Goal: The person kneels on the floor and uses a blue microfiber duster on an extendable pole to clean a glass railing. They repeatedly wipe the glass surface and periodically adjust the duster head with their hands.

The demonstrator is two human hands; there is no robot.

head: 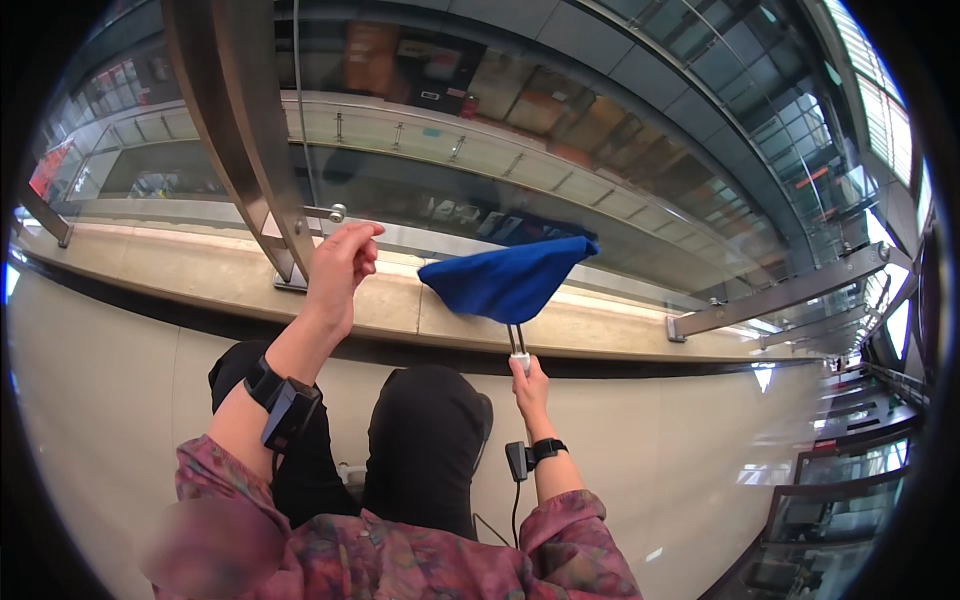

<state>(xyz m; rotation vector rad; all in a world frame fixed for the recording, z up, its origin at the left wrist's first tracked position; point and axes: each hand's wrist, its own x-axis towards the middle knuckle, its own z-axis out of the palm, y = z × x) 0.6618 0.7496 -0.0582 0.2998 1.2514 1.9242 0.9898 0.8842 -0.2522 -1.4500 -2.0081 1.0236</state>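
My right hand (pixel 531 386) grips the short light-coloured handle (pixel 520 363) of a wiping tool. Two thin metal rods run up from that handle to a blue cloth head (pixel 510 281), which is wide and flat along its upper edge. The cloth is at the lower part of a glass balustrade panel (pixel 465 195); whether it presses on the glass I cannot tell. Raised beside a metal balustrade post (pixel 259 172), my left hand (pixel 345 259) has loosely bent fingers and nothing visible in it. A round metal glass fitting (pixel 338 213) is just above its fingers.
A pale stone ledge (pixel 390 304) runs along the foot of the glass, with a dark band (pixel 600 367) below it. Another slanted metal post (pixel 780 292) stands at right. Beyond the glass are lower levels with a railing (pixel 450 146). Cables hang from black wrist-worn devices (pixel 291 414).
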